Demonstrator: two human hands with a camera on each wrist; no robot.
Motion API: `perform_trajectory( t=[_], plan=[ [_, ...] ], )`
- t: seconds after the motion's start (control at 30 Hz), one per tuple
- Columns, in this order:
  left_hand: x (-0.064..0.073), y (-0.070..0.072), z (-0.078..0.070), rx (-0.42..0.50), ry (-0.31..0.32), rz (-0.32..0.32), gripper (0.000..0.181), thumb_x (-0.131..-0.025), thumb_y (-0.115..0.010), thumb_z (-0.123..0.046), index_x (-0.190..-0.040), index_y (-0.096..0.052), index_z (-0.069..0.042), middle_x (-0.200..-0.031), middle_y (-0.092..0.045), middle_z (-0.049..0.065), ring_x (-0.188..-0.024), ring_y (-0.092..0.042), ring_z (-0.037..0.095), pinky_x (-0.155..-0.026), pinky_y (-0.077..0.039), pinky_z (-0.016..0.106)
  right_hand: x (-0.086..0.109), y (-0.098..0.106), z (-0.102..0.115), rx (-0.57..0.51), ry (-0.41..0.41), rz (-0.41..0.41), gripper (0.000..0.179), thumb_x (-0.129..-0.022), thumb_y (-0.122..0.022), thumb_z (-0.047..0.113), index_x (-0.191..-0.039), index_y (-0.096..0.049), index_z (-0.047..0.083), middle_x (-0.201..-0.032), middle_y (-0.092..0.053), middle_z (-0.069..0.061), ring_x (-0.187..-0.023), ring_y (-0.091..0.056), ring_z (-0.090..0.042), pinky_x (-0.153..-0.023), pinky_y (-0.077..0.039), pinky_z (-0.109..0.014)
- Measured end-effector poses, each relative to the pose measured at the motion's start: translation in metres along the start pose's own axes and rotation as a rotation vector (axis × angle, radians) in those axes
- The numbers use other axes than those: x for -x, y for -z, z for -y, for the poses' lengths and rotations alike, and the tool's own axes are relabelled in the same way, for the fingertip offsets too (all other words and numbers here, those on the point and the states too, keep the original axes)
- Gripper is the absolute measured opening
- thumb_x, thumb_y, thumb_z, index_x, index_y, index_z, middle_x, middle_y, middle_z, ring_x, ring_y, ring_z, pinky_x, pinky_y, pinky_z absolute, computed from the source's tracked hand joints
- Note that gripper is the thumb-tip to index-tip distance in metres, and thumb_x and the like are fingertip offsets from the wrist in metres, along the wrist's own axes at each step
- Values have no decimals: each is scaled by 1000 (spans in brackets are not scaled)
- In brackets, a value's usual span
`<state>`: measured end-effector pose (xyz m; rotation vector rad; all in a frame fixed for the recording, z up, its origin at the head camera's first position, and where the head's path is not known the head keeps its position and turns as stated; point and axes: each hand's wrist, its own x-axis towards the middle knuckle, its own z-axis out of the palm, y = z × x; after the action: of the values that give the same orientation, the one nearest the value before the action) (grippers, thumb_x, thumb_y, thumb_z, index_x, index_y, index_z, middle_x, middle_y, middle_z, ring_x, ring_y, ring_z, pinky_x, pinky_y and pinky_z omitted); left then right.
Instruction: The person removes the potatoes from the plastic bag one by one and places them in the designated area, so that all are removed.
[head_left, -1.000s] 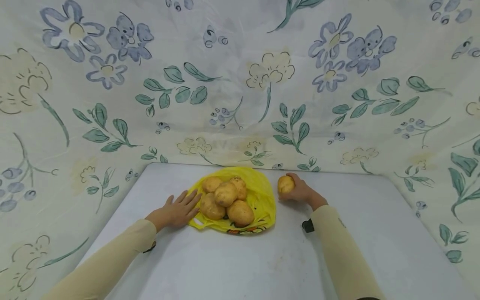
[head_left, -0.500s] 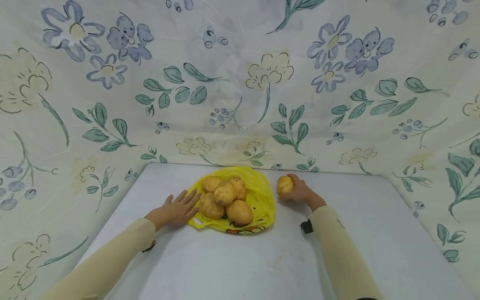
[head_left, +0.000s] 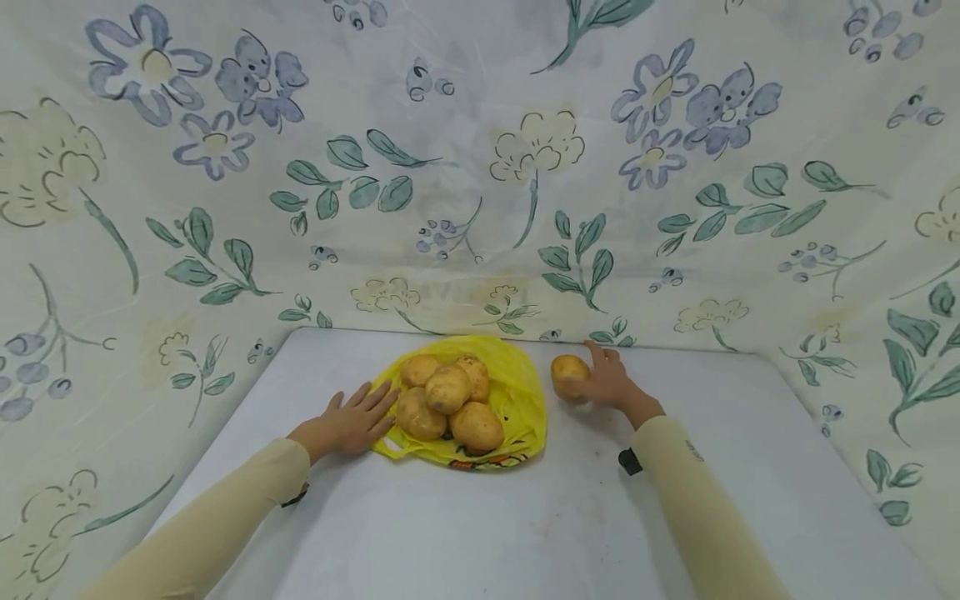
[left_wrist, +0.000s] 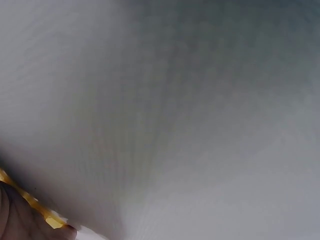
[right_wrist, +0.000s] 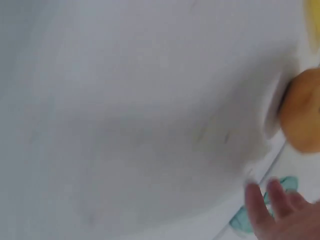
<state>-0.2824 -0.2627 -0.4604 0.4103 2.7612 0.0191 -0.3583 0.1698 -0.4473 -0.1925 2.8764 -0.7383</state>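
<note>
A single potato point(head_left: 569, 373) rests on the white table, a short way right of a yellow plastic bag point(head_left: 528, 396). My right hand point(head_left: 613, 383) is beside that potato with its fingers loosened; in the right wrist view a gap shows between the fingers point(right_wrist: 257, 207) and the potato point(right_wrist: 303, 112). Several potatoes point(head_left: 450, 389) lie heaped on the flattened bag. Fingers spread, my left hand point(head_left: 348, 423) lies flat at the bag's left edge, touching the plastic. Only a corner of the left hand point(left_wrist: 27, 220) enters the left wrist view.
The white table point(head_left: 465, 533) ends at the back against a flower-printed cloth point(head_left: 480, 208), which also rises at both sides. Printed marks show along the bag's front edge.
My right hand has loosened its grip on the single potato and drawn slightly away to the right. The left hand keeps its place by the bag.
</note>
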Motion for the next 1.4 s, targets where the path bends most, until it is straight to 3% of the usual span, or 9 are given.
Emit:
perform_trajectory(
  t=[0.1,0.2,0.4,0.6,1.0,1.4],
  plan=[
    [0,-1,0,2,3,0,65,-97,-21,-54,-149,-9,-19,-157,-2,8,-142,-2,39,-103,-3,70,6,11,-5,157,32,-69,94,-79,-40,75,-149,0,25,-153,2,-21,-134,-18,-51,-102,-23,-67],
    [-1,-1,1,5,6,-1,65,-97,-21,-54,-149,-9,-19,-157,-1,7,-142,-2,39,-103,-2,70,11,18,-12,282,58,-147,88,-82,-34,74,-149,0,28,-154,11,-18,-135,-16,-51,-104,-18,-66],
    [-1,-1,-1,14,3,1,65,-96,-20,-55,-149,-8,-19,-157,0,7,-142,-1,39,-104,-1,69,16,22,-30,374,59,-233,85,-83,-31,73,-149,-1,28,-153,21,-15,-137,-11,-45,-106,-12,-65],
    [-1,-2,0,14,-3,-5,65,-97,-21,-54,-149,-9,-19,-157,-1,8,-142,-1,39,-103,-1,70,17,24,-39,389,64,-258,87,-82,-27,76,-149,0,29,-150,28,-14,-138,-6,-45,-106,-7,-67],
    [0,2,-2,4,-4,-1,63,-98,-23,-51,-149,-11,-18,-157,-3,9,-141,-3,39,-103,-3,70,12,26,-37,430,84,-322,86,-82,-30,75,-149,1,31,-150,30,-12,-139,-4,-44,-107,-6,-66],
    [3,5,-3,5,-7,9,62,-98,-24,-49,-149,-10,-17,-157,-3,10,-141,-3,40,-103,-4,70,12,24,-4,418,170,-300,85,-84,-40,68,-149,-2,29,-152,25,-13,-139,-6,-43,-108,-8,-64]
  ],
)
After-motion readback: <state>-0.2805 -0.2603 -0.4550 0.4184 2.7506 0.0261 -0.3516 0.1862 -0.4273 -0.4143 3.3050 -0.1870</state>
